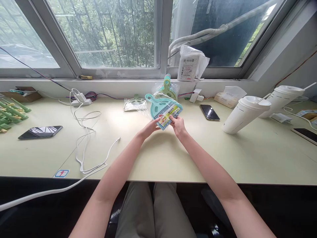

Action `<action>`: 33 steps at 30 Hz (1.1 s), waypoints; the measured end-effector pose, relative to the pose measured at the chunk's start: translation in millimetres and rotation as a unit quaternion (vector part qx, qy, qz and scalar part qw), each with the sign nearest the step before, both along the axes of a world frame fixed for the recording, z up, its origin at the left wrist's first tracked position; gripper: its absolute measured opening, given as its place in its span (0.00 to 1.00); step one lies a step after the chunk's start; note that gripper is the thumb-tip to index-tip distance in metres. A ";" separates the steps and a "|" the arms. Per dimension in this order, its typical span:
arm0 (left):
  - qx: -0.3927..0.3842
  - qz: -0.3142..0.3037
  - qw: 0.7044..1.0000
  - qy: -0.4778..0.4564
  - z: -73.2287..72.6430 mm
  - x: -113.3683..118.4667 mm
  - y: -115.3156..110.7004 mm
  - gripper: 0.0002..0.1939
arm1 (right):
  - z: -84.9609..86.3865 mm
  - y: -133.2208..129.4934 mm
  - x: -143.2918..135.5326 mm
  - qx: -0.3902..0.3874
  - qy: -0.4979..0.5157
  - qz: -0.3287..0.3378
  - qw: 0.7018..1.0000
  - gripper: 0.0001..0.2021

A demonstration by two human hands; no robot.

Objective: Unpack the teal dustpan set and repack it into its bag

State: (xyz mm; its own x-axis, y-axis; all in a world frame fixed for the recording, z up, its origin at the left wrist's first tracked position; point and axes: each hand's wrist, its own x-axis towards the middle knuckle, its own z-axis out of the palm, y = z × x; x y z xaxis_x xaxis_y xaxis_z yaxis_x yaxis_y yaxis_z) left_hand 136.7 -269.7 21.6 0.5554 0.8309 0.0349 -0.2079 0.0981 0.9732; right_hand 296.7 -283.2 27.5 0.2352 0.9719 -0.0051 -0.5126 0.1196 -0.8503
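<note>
Head view, one moment at a window-side desk. The pale green worktop spans the frame below a wide window. At frame centre, both hands hold one packaged teal brush-and-dustpan set just above the worktop, its handle pointing to the upper left and its printed label at the near edge. The left hand grips the lower left of the packet, fingers closed on the wrapper; the right hand pinches the label end, fingers likewise closed on it. The clear wrapper appears unbroken, so the packet reads as in hand but not yet opened or set down.

Behind it, in the upper centre, stands a stack of similar sets in clear bags, and to their left a flat bag with a green piece lies on the worktop; these appear untouched. At the far left edge lies a heap of loose green parts, well apart from the hands.

Other items, by size: two tilted white lidded cups at right; a tissue pack; a white cable trailing left of centre; a dark phone at left; a second phone right of the hands.
</note>
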 end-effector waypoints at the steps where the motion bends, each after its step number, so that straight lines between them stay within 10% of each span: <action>1: 0.009 0.009 1.000 0.000 -0.3 0.8 -0.7 0.26 | 1.2 -1.0 -0.4 -0.001 -0.001 -0.004 1.000 0.05; 8: -0.041 0.007 0.999 0.014 -9.7 12.1 -3.3 0.28 | 4.1 -0.6 5.3 -0.097 -0.027 -0.048 0.994 0.05; 15: -0.014 0.052 0.999 -0.001 -7.5 18.5 -11.7 0.28 | 7.2 7.1 25.1 -0.090 -0.083 0.070 0.990 0.05; 25: -0.082 -0.059 0.994 -0.039 -1.3 28.0 -24.2 0.25 | 6.5 3.5 13.3 -0.018 -0.040 0.023 0.999 0.09; 33: 0.014 0.121 0.984 -0.127 5.5 23.5 -11.4 0.23 | 6.1 4.2 11.3 -0.036 -0.032 0.012 0.999 0.09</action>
State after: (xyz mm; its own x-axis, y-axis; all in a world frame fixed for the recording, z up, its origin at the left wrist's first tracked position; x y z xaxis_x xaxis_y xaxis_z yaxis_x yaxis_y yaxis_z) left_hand 160.2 -281.1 27.0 0.3127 0.9343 0.1713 -0.4587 -0.0093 0.8886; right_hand 308.0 -279.0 33.6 0.2135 0.9751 -0.0606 -0.4586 0.0453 -0.8875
